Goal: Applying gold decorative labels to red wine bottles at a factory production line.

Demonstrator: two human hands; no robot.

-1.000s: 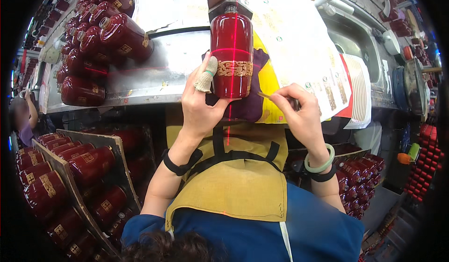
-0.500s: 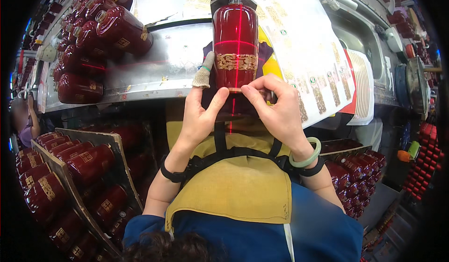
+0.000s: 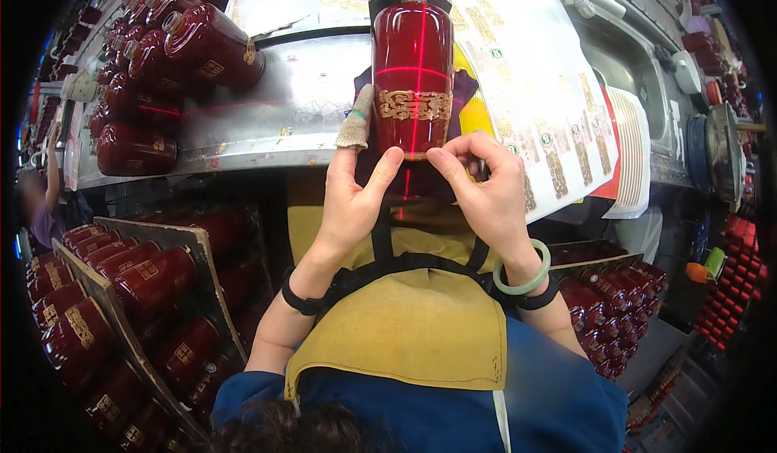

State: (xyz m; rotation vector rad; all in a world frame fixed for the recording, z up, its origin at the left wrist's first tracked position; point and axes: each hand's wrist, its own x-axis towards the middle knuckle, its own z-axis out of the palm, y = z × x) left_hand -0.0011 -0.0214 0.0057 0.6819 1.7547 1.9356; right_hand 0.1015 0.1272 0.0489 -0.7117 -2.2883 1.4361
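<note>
A glossy dark red bottle (image 3: 413, 52) lies with its neck away from me and its base toward me. A gold patterned band (image 3: 414, 105) crosses its lower part, and red laser lines form a cross on it. My left hand (image 3: 353, 190) holds the bottle's lower left, its cloth-sheathed index finger (image 3: 356, 121) along the side and its thumb at the base edge. At the lower right, my right hand (image 3: 489, 184) presses its thumb to the base edge, index finger bent close by. A thin gold strip (image 3: 414, 156) runs along that edge between the thumbs.
Several red bottles (image 3: 206, 44) are piled on the metal counter (image 3: 275, 89) at left. Patterned decal sheets (image 3: 534, 73) spread to the right, beside a sink (image 3: 623, 57). Wooden-sided racks of bottles (image 3: 154, 275) stand below left. Another person (image 3: 47, 210) is at far left.
The bottle and both my hands appear slightly farther right, while the whole view has also shifted a little. Both hands keep nearly the same hold at the base.
</note>
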